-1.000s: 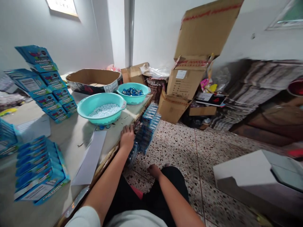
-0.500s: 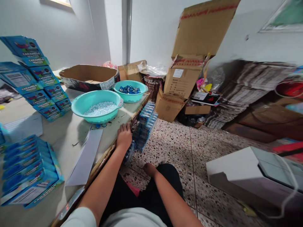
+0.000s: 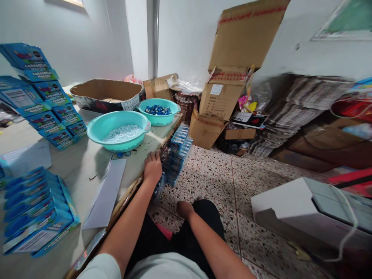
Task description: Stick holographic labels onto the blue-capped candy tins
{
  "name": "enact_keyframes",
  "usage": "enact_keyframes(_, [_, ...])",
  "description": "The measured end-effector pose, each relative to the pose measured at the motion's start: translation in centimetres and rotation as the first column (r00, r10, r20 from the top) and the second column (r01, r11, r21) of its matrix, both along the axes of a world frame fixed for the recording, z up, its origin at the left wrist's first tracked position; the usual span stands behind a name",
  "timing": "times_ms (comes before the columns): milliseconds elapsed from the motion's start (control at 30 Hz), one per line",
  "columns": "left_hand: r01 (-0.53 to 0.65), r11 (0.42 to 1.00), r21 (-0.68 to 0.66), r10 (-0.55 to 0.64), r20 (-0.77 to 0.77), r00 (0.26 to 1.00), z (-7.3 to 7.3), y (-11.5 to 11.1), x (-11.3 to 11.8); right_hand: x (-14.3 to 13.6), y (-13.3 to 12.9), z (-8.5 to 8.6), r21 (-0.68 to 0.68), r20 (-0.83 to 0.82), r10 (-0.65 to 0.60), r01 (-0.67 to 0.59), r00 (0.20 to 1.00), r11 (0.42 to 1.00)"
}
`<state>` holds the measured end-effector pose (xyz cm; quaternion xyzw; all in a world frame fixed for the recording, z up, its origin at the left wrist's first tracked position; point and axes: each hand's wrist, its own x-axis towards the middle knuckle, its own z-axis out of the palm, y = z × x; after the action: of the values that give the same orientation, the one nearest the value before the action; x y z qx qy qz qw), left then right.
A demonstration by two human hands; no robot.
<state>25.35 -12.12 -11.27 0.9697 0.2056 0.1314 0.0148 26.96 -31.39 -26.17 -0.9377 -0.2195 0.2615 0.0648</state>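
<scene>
My left hand rests on the table's edge, its fingers lying over the top with nothing in them. It is nearest to a turquoise basin of small pale pieces. A second turquoise basin, behind, holds blue wrapped pieces. Low by my right knee hangs my right hand; its fingers are too dark and turned away to make out. White paper lies on the table left of my left forearm. An open blue display box filled with packs stands at the front left.
Blue boxes are stacked on the table's left, near an open carton. More blue packs stand beside the table. Cardboard boxes and bundled stacks line the wall. A white appliance sits at right.
The view has turned slightly to the right, so the background sits a little further left. Both hands have stayed practically where they were.
</scene>
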Motion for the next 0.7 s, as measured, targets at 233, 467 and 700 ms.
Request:
enact_keyframes(233, [-0.006,1.000,0.006,0.006,0.006,1.000,-0.3,-0.2,0.6,8.0,7.2,9.9,0.110,0.449,-0.054,0.005,0.892,0.994])
enact_keyframes(467, [0.012,1.000,-0.011,-0.012,0.022,1.000,-0.7,-0.3,1.0,14.8,11.2,15.8,0.131,0.630,-0.038,-0.058,0.775,0.990])
enact_keyframes(700, [0.041,0.996,-0.083,-0.034,0.081,0.996,0.1,-0.1,0.6,15.1,10.9,15.2,0.110,0.617,0.004,-0.091,0.787,0.990])
